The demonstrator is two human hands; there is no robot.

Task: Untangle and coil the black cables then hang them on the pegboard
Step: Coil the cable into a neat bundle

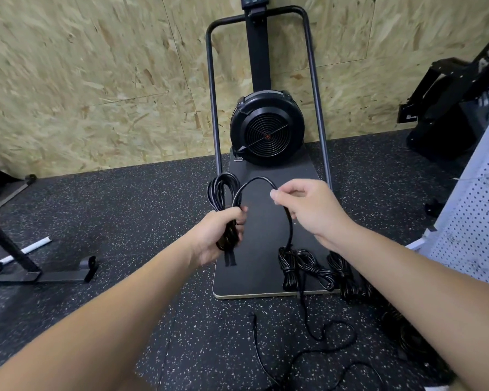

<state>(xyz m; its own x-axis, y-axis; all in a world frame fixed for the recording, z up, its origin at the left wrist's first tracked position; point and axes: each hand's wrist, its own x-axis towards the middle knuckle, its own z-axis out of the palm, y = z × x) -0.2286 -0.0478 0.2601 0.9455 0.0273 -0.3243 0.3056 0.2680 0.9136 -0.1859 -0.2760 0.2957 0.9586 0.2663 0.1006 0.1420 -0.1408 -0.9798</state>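
Note:
My left hand [220, 236] grips a bundle of black cable loops [220, 190] that stick up above my fist, with a short strap hanging below it. A strand of the same black cable [259, 179] arcs from the bundle over to my right hand [308, 210], which pinches it between thumb and fingers. From there the cable drops to the floor. Several coiled and tied black cable bundles [308, 268] lie on the front of a black platform [254, 277]. Loose black cable [333, 340] trails over the speckled floor. A white pegboard [474, 238] stands at the right edge.
A black fan-wheel exercise machine [267, 128] with a metal frame stands against the chipboard wall ahead, on the platform. Another black machine [446, 108] sits at the back right. A black metal stand [40, 273] and a white bar [34, 247] lie at the left on the rubber floor.

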